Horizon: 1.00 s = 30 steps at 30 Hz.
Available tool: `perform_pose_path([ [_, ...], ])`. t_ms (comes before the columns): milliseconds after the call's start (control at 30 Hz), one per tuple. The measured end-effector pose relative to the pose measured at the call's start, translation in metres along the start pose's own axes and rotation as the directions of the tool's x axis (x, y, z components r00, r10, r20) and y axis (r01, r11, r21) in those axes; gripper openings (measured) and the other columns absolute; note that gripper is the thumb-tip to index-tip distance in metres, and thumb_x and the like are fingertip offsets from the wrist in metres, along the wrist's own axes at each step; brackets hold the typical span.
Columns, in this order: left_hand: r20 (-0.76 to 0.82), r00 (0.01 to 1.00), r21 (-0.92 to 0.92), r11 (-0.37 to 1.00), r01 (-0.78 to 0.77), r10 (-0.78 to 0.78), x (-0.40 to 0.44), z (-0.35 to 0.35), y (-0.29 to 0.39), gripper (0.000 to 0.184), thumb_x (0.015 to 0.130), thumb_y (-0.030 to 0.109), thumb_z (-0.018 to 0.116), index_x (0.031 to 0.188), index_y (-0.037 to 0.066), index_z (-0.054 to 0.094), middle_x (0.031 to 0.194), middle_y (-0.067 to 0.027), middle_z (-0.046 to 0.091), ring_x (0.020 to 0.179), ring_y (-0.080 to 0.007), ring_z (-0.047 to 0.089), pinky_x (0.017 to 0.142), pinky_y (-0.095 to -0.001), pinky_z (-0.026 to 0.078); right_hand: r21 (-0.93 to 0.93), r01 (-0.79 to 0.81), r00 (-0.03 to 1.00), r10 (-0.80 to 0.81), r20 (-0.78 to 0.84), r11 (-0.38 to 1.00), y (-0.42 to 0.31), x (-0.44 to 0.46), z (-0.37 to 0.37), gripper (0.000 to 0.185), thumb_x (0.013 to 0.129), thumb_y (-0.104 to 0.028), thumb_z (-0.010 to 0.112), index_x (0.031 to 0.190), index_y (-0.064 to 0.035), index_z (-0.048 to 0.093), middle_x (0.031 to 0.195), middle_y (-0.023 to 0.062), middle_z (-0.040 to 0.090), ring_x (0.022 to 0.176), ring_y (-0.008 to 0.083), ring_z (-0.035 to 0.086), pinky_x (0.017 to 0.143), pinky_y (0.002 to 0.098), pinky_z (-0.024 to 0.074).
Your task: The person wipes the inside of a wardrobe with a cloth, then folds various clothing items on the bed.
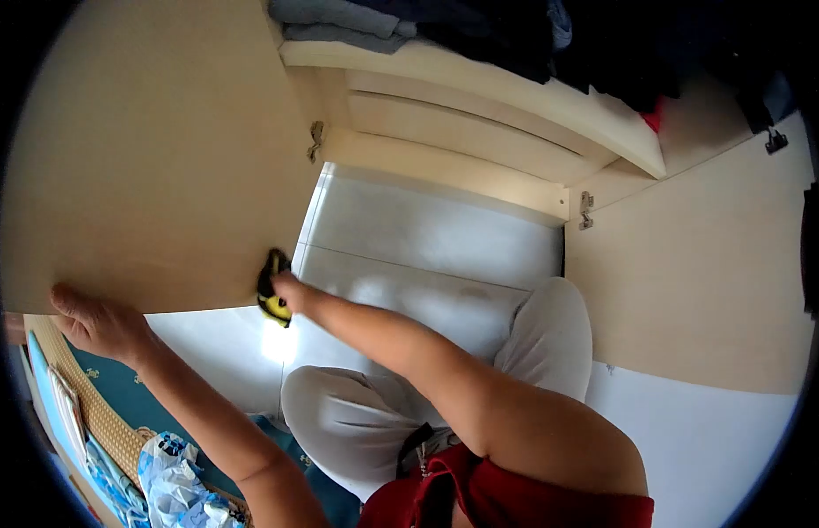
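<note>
A pale wooden wardrobe door (pixel 154 158) stands swung out at the left. My left hand (pixel 102 326) grips its edge, with the thumb on the inner face and the other fingers partly hidden behind the board. At the door's lower corner, my right hand (pixel 291 290) is closed on a small black and yellow object (pixel 273 295). That object is blurred and lies against or very near the door's edge; its exact kind cannot be made out.
The right door (pixel 691 273) is open too. Folded grey cloth (pixel 343 22) and dark clothes (pixel 489 35) fill the shelf (pixel 480 84) above. My bent legs (pixel 339 422) rest on the white tiled floor (pixel 418 233). Patterned cloth (pixel 176 484) lies at lower left.
</note>
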State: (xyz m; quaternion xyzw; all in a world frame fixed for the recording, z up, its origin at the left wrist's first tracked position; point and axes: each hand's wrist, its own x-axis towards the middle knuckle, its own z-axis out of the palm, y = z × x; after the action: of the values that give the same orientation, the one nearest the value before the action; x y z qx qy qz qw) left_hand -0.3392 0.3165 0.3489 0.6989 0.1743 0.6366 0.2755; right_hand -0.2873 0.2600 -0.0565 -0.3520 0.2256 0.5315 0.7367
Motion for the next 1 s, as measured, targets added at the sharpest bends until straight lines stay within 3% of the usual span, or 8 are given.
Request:
perform_pose_path([
  [167, 0.081, 0.997, -0.1, 0.995, 0.007, 0.001, 0.011, -0.009, -0.025, 0.053, 0.097, 0.044, 0.044, 0.114, -0.006, 0.05, 0.106, -0.0169, 0.058, 0.091, -0.0232, 0.056, 0.079, -0.0336, 0.047, -0.364, 0.335, 0.933, -0.361, -0.005, 0.869, -0.033, -0.081, 0.036, 0.024, 0.085, -0.009, 0.048, 0.107, -0.0073, 0.058, 0.082, 0.0139, 0.061, 0.065, 0.027, 0.061, 0.06, 0.04, 0.051],
  [233, 0.116, 0.993, -0.099, 0.995, 0.03, -0.018, 0.016, -0.017, -0.042, 0.053, 0.097, 0.044, 0.043, 0.113, -0.006, 0.05, 0.107, -0.0166, 0.058, 0.091, -0.0232, 0.056, 0.079, -0.0336, 0.047, -0.862, 0.506, 0.434, -0.853, 0.289, -0.034, -0.087, -0.109, 0.028, 0.042, 0.081, -0.005, 0.051, 0.122, -0.0115, 0.055, 0.105, 0.0146, 0.062, 0.075, 0.026, 0.063, 0.069, 0.0362, 0.0503],
  [300, 0.121, 0.991, -0.067, 0.996, 0.066, -0.058, 0.014, -0.016, -0.039, 0.052, 0.098, 0.043, 0.041, 0.113, -0.006, 0.05, 0.107, -0.0162, 0.058, 0.091, -0.0229, 0.056, 0.079, -0.0334, 0.047, -0.829, 0.442, 0.308, -0.811, 0.498, -0.341, -0.171, -0.16, 0.024, 0.051, 0.075, -0.001, 0.059, 0.12, -0.0246, 0.059, 0.135, 0.0096, 0.047, 0.119, 0.031, 0.046, 0.097, 0.0421, 0.0407],
  [333, 0.111, 0.993, -0.042, 0.998, 0.046, -0.041, 0.013, -0.013, -0.032, 0.05, 0.098, 0.043, 0.04, 0.11, -0.005, 0.051, 0.101, -0.0146, 0.058, 0.087, -0.0215, 0.057, 0.075, -0.0325, 0.047, -0.713, 0.25, 0.084, -0.719, 0.69, -0.655, -0.216, -0.151, 0.01, 0.046, 0.077, -0.003, 0.059, 0.116, -0.0268, 0.063, 0.136, 0.006, 0.047, 0.116, 0.0292, 0.047, 0.095, 0.044, 0.0404],
  [433, 0.07, 0.993, 0.031, 0.994, -0.101, 0.099, 0.01, -0.001, -0.013, 0.045, 0.099, 0.043, 0.037, 0.098, 0.003, 0.058, 0.074, -0.0068, 0.058, 0.07, -0.015, 0.059, 0.056, -0.0282, 0.047, -0.31, -0.278, 0.091, -0.346, 0.934, -0.909, -0.334, -0.18, -0.026, 0.037, 0.081, -0.018, 0.055, 0.117, -0.0232, 0.061, 0.132, 0.0022, 0.051, 0.115, 0.0296, 0.049, 0.091, 0.0477, 0.0417],
  [533, 0.102, 0.995, -0.045, 0.999, 0.011, -0.006, 0.021, -0.018, -0.054, 0.045, 0.099, 0.043, 0.036, 0.096, 0.004, 0.058, 0.075, -0.0074, 0.058, 0.068, -0.0169, 0.059, 0.054, -0.029, 0.046, -0.283, -0.368, 0.474, -0.44, 0.763, -0.886, -0.423, -0.199, -0.095, 0.038, 0.085, -0.018, 0.051, 0.123, -0.0216, 0.055, 0.132, 0.0037, 0.05, 0.116, 0.0265, 0.05, 0.096, 0.0421, 0.0425],
  [667, 0.247, 0.96, 0.297, 0.933, -0.203, 0.13, 0.038, -0.056, -0.107, 0.035, 0.096, 0.038, 0.042, 0.1, 0.007, 0.057, 0.087, -0.0068, 0.057, 0.079, -0.02, 0.057, 0.064, -0.031, 0.043, -0.255, -0.611, 0.449, -0.594, 0.667, -0.749, -0.441, -0.304, -0.209, 0.041, 0.09, -0.021, 0.045, 0.129, -0.0335, 0.049, 0.137, -0.0033, 0.046, 0.125, 0.0246, 0.043, 0.102, 0.0456, 0.0364],
  [1000, 0.067, 0.997, -0.138, 0.989, 0.058, -0.049, 0.022, -0.015, -0.032, 0.047, 0.091, 0.048, 0.046, 0.114, 0.008, 0.048, 0.109, -0.0095, 0.046, 0.099, -0.0246, 0.046, 0.081, -0.04, 0.037, -0.728, -0.672, -0.134, -0.944, 0.302, -0.137, -0.39, -0.4, -0.403, 0.051, 0.074, 0.0, 0.053, 0.122, -0.0155, 0.057, 0.111, 0.018, 0.052, 0.095, 0.036, 0.053, 0.087, 0.0439, 0.0424],
])
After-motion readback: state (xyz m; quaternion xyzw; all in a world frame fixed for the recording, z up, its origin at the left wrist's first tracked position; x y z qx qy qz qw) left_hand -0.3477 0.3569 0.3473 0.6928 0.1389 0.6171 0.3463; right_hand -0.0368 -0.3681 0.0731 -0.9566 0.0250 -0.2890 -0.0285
